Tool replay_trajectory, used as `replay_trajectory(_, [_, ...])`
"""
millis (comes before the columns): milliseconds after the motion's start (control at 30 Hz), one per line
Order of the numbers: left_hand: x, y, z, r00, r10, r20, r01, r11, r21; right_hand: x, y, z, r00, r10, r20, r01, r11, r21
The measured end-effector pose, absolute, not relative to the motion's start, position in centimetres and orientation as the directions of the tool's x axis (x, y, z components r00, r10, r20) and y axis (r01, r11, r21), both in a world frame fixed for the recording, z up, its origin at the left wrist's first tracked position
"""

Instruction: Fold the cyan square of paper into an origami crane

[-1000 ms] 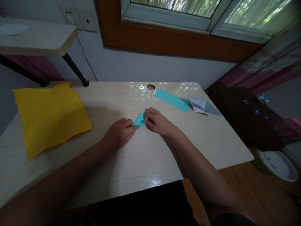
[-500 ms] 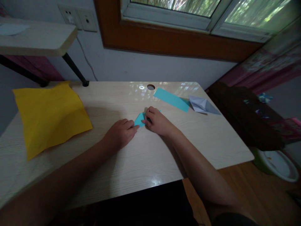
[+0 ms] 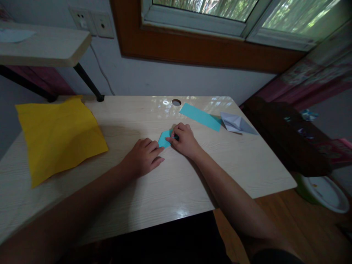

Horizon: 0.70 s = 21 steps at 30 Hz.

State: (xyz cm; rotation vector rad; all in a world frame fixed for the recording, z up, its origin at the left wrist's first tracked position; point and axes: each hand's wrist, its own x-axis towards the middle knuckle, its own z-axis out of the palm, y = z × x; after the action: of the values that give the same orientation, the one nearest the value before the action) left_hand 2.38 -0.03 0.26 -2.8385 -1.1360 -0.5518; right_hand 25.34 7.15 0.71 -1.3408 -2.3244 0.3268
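Note:
A small folded piece of turquoise paper [image 3: 164, 139] lies on the pale wood-grain table [image 3: 165, 190], between my two hands. My right hand [image 3: 183, 140] is closed on its right part, thumb and fingers pinching it; that part is hidden under the fingers. My left hand [image 3: 145, 156] rests at the paper's left edge, its fingertips touching it, with the thumb spread away from the fingers below. Beyond my right hand lies a flat turquoise paper strip [image 3: 200, 115].
A folded whitish paper boat [image 3: 235, 123] sits by the strip at the right. A large yellow sheet [image 3: 62, 137] covers the table's left side. A raised shelf [image 3: 49, 47] stands at the back left. The table has a round hole [image 3: 176, 102] near its back edge.
My left thumb has come off the paper and moved down, apart from the fingers. More of the folded paper shows between my hands. My right hand has shifted slightly to the right.

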Motion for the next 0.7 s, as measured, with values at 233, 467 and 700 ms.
replay_trajectory(233, [1.6, 0.7, -0.3, 0.692, 0.614, 0.379, 0.529, -0.789, 0.313, 25.5, 7.6, 0.1, -0.488, 0.795, 0.359, 0.668, 0.606, -0.433])
replay_trajectory(467, [1.6, 0.5, -0.1, 0.725, 0.602, 0.333, 0.510, -0.796, 0.326, 25.4, 7.8, -0.4, -0.507, 0.760, 0.407, 0.640, 0.648, -0.413])
replay_trajectory(700, [1.9, 0.1, 0.0, 0.713, 0.624, 0.319, 0.607, -0.778, 0.166, 25.5, 7.3, 0.1, -0.358, 0.780, 0.514, 0.665, 0.599, -0.447])
